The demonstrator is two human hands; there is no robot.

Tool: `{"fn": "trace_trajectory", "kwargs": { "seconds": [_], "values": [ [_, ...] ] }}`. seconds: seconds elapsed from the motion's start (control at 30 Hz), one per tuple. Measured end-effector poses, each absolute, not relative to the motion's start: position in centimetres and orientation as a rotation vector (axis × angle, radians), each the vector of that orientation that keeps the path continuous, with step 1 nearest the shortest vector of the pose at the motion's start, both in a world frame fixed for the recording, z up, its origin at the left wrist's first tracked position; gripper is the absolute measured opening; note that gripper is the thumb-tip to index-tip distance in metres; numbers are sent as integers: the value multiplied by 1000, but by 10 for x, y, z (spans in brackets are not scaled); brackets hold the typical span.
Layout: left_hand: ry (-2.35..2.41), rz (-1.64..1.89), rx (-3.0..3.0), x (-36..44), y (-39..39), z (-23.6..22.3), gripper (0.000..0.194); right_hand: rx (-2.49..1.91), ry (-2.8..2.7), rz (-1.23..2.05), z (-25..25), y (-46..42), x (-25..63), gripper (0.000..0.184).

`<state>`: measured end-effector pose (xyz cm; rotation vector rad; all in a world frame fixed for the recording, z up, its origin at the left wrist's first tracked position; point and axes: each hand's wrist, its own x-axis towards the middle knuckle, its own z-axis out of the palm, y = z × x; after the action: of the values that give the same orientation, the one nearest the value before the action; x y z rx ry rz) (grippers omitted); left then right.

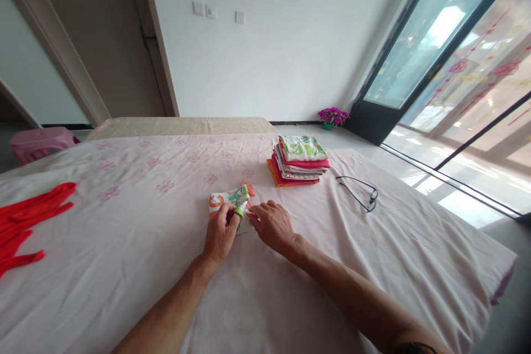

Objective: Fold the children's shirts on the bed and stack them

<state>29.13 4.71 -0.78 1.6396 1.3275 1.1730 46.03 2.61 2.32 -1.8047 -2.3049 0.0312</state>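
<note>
A small folded printed cloth [219, 199], white with orange and green patterns, lies on the table in front of me. My left hand [222, 232] pinches its near right part, where a green-and-white fold stands up. At the right edge of the cloth, my right hand [272, 225] has thumb and fingertips closed on a pale bit of the fabric. An orange-red bunched piece [248, 189] sticks out at the cloth's far right corner. How the layers run under my fingers is hidden.
A stack of folded cloths [299, 163] sits beyond my right hand, with eyeglasses [365, 193] to its right. Red fabric [33, 221] lies at the left on the pink tablecloth [136, 215]. A pink stool [43, 141] and potted flowers [333, 116] stand past the table.
</note>
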Motion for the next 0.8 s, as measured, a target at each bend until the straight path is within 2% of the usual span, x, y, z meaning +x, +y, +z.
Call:
{"fn": "trace_trajectory", "kwargs": {
  "seconds": [0.3, 0.63, 0.8],
  "values": [
    [1305, 1200, 1609, 292, 46, -6, 19, -1886, -2344, 75, 34, 33, 447, 27],
    [1315, 1198, 1580, 291, 48, -10, 18, -2009, -2299, 347, 41, 51, 451, 30],
    [1318, 1203, 1567, 291, 48, -9, 19, -1978, -2334, 363, 43, 52, 445, 27]
  ]
}}
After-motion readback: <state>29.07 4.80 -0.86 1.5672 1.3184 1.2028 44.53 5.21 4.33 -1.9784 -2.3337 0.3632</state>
